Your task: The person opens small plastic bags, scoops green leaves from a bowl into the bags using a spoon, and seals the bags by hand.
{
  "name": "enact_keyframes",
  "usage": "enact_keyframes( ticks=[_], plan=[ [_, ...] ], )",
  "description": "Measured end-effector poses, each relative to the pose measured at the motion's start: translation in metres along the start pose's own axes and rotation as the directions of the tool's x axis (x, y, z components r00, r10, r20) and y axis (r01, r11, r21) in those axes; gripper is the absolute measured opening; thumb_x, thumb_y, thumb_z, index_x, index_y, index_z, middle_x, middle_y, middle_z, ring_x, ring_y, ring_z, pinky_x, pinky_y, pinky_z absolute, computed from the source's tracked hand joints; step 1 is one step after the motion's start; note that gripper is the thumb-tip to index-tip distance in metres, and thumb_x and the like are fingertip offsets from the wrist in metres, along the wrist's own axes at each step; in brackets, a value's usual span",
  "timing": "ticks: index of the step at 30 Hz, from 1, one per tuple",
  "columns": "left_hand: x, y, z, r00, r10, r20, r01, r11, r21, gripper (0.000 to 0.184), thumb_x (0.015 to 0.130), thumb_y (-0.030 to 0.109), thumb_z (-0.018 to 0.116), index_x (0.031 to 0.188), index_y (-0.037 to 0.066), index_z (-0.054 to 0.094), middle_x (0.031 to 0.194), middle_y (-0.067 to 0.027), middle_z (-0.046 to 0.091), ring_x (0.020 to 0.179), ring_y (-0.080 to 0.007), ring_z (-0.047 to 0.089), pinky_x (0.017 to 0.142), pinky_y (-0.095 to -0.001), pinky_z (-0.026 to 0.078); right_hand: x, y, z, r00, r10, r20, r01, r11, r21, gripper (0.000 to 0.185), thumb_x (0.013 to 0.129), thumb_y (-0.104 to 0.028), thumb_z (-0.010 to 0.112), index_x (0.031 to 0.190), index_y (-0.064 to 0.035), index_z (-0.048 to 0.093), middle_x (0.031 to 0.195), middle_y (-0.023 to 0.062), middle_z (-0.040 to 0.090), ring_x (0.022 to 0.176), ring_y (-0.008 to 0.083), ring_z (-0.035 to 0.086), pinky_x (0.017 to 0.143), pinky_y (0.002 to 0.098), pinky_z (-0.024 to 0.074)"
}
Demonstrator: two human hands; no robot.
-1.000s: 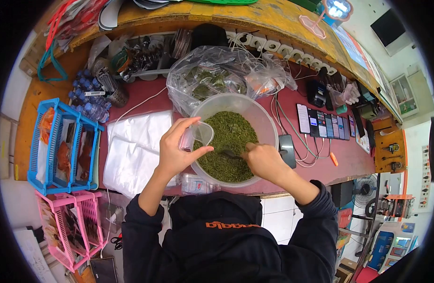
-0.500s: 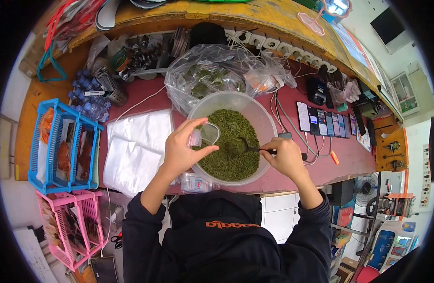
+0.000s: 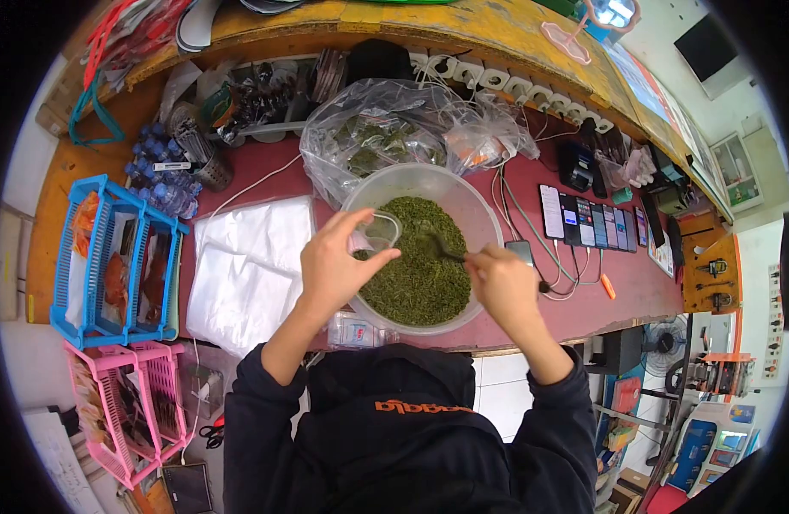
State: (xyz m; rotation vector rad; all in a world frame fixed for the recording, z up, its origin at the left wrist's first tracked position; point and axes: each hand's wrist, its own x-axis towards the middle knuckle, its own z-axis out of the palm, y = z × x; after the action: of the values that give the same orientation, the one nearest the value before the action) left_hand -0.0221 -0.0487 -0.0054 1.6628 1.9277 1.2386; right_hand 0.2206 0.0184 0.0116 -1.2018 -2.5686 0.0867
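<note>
A large translucent bowl (image 3: 487,218) full of shredded green leaf (image 3: 424,295) stands on the red tabletop. Over its left side, my left hand (image 3: 339,261) holds a small clear plastic bag (image 3: 382,230) between thumb and fingers, its mouth spread toward the bowl's middle. My right hand (image 3: 504,283) is closed round the handle of a dark spoon (image 3: 448,253) at the bowl's right side. The spoon's head is among the leaf, near the mouth of the small bag. Behind the bowl lies a big clear bag (image 3: 326,141) with green contents.
White plastic bags (image 3: 240,291) lie flat left of the bowl, beside a blue basket rack (image 3: 112,330). A packet of clear bags (image 3: 356,331) lies at the front edge. Several phones (image 3: 585,224) with cables and an orange marker (image 3: 608,286) lie on the right.
My right hand first drew back to the right, lifting leaf on the spoon, then moved slightly left; the spoon now looks emptier. My left hand moved slightly right with the small bag.
</note>
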Motion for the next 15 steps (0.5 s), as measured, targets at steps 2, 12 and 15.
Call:
enact_keyframes(
  ticks=[2,12,15],
  plan=[
    [0.001,-0.001,-0.007,0.995,0.037,-0.091,-0.039,0.999,-0.021,0.058,0.064,0.029,0.087,0.112,0.005,0.065,0.103,-0.0081,0.068,0.093,-0.0254,0.067,0.080,-0.0337,0.052,-0.001,-0.005,0.031,0.990,-0.004,0.144,0.025,0.989,-0.144,0.011,0.080,-0.016,0.068,0.088,-0.0128,0.074,0.079,0.0061,0.065,0.064,0.0232,0.064,0.056,0.0351,0.0517],
    [0.000,-0.010,-0.019,0.990,0.051,-0.129,-0.067,0.990,-0.124,0.061,0.064,0.029,0.087,0.113,0.003,0.064,0.105,-0.0083,0.067,0.095,-0.0246,0.067,0.082,-0.0321,0.052,0.017,0.000,0.003,0.962,0.002,0.273,-0.108,0.920,0.375,0.016,0.078,-0.021,0.072,0.088,-0.0091,0.076,0.082,0.0112,0.070,0.071,0.0282,0.068,0.064,0.0390,0.0531],
    [0.000,-0.008,-0.017,0.995,0.070,-0.070,-0.074,0.996,-0.059,0.061,0.064,0.032,0.086,0.114,0.005,0.064,0.107,-0.0070,0.068,0.094,-0.0238,0.067,0.080,-0.0318,0.052,0.015,0.012,-0.016,0.944,0.080,0.320,-0.226,0.864,0.450,0.017,0.079,-0.020,0.074,0.091,-0.0072,0.075,0.085,0.0108,0.071,0.070,0.0271,0.068,0.063,0.0355,0.0518]
  ],
)
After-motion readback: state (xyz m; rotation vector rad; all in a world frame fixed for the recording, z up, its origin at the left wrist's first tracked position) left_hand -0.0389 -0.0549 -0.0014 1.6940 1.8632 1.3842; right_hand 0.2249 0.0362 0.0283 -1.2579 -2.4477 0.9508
